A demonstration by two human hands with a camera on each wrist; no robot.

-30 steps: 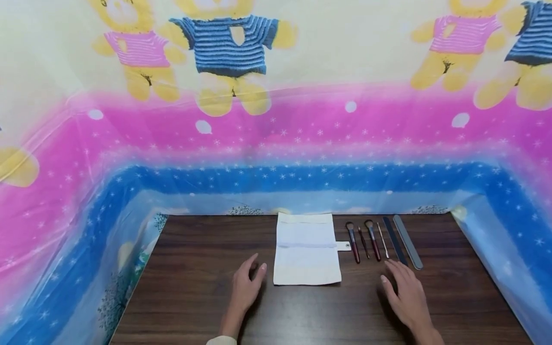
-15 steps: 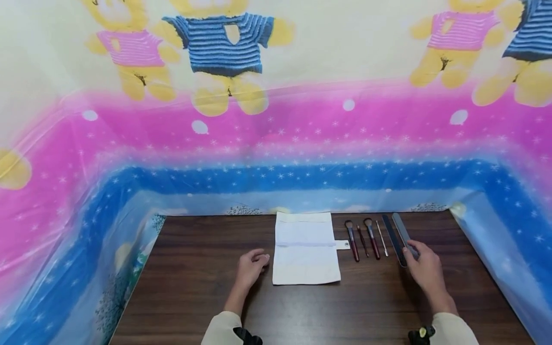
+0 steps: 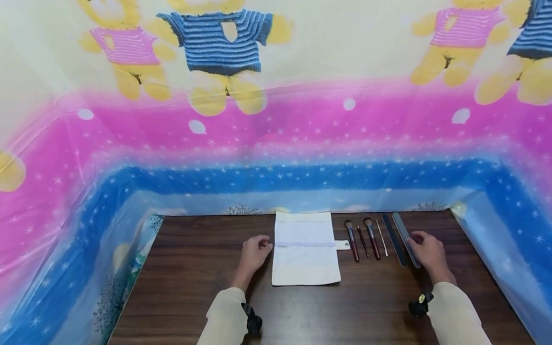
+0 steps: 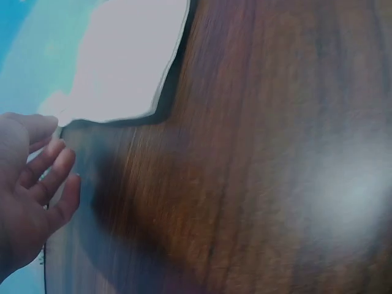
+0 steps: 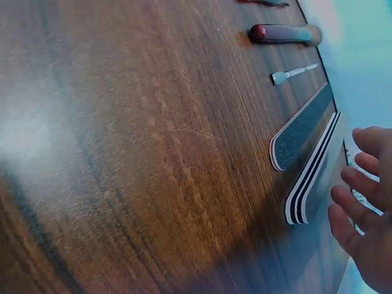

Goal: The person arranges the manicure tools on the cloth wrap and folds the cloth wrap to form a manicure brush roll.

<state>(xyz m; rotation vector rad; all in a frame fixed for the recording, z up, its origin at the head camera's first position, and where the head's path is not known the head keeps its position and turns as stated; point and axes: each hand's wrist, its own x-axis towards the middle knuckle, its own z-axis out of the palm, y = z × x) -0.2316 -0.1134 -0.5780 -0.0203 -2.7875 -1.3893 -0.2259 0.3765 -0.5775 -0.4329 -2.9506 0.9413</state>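
A thick grey nail file lies at the right end of a row of tools, beside a thinner dark nail file. My right hand is just right of the grey file, fingers loosely bent; in the right wrist view the fingertips are close to the file, and contact is unclear. A white cloth pouch lies unfolded in the middle, its snap tab pointing right. Close to the pouch's left edge, my left hand has loosely bent fingers and holds nothing.
Left of the files lie two makeup brushes, a short dark slim tool and a thin metal tool. All rest on a dark wooden table. A printed teddy bear curtain surrounds the table's back and sides.
My right hand has moved right, from below the files, across the grey file's near end to its right side. My left hand has moved forward along the pouch's left edge.
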